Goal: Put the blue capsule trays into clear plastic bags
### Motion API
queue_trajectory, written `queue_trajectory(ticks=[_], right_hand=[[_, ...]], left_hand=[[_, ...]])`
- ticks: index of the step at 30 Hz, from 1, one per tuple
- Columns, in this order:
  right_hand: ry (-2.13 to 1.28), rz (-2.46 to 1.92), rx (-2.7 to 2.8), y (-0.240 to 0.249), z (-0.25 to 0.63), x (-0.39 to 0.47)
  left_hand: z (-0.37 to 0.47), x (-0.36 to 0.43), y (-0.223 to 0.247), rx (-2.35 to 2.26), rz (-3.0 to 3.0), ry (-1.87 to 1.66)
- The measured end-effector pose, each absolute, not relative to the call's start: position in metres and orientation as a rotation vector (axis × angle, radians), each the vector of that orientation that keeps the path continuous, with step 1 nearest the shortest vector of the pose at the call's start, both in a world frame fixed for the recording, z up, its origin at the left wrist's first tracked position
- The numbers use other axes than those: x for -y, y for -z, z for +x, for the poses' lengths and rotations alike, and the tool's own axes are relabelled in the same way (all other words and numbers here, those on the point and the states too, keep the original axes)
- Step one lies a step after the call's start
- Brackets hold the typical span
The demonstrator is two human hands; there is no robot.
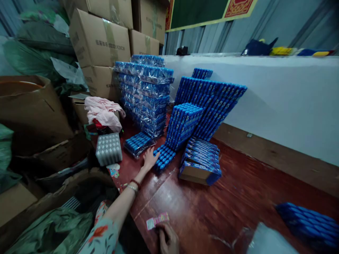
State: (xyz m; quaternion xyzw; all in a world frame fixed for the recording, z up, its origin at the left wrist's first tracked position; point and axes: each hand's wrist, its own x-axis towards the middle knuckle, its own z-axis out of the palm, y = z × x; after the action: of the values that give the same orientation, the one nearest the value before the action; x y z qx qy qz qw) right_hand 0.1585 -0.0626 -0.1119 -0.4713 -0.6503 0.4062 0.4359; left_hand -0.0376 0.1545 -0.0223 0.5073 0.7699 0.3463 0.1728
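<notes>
My left hand (pixel 150 159) reaches across the table and grips the left edge of a small block of blue capped bottles (pixel 164 157). Its fingertips lie over the edge bottles; the thumb is against the near side. At the table's near edge, my right hand (pixel 168 239) pinches a small pink and white printed strip (pixel 158 221) between thumb and fingers. Just left of the block lies a film-wrapped pack of blue bottles (pixel 139 141). Right behind the block rises a stack of unwrapped bottle blocks (pixel 184 123).
A tall film-wrapped stack (pixel 148 95) stands by cardboard boxes (pixel 102 40). A blue display carton (pixel 200 173) holds folded cartons on the red table (pixel 246 197). Clear plastic trays (pixel 108 150) stand at the left edge. More blue packs (pixel 312 224) lie far right, beside a plastic bag (pixel 268 241).
</notes>
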Motion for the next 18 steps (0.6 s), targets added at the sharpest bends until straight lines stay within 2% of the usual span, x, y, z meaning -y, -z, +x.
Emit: queue_trajectory(ticks=[7, 14, 16, 18], right_hand=[[-1.029, -1.152, 1.645, 0.094, 0.159, 0.060], [-1.099, -1.156, 1.544, 0.093, 0.157, 0.070], [-0.923, -1.195, 1.516, 0.087, 0.170, 0.061], [-0.516, -1.245, 1.530, 0.069, 0.193, 0.036]], left_hand=[[-0.051, -0.197, -0.001, -2.038, 1.593, -0.591], [-0.027, -0.145, -0.002, -2.115, 1.605, -0.468], [-0.016, -0.122, 0.001, -2.135, 1.591, -0.436], [-0.006, -0.097, 0.005, -2.140, 1.580, -0.421]])
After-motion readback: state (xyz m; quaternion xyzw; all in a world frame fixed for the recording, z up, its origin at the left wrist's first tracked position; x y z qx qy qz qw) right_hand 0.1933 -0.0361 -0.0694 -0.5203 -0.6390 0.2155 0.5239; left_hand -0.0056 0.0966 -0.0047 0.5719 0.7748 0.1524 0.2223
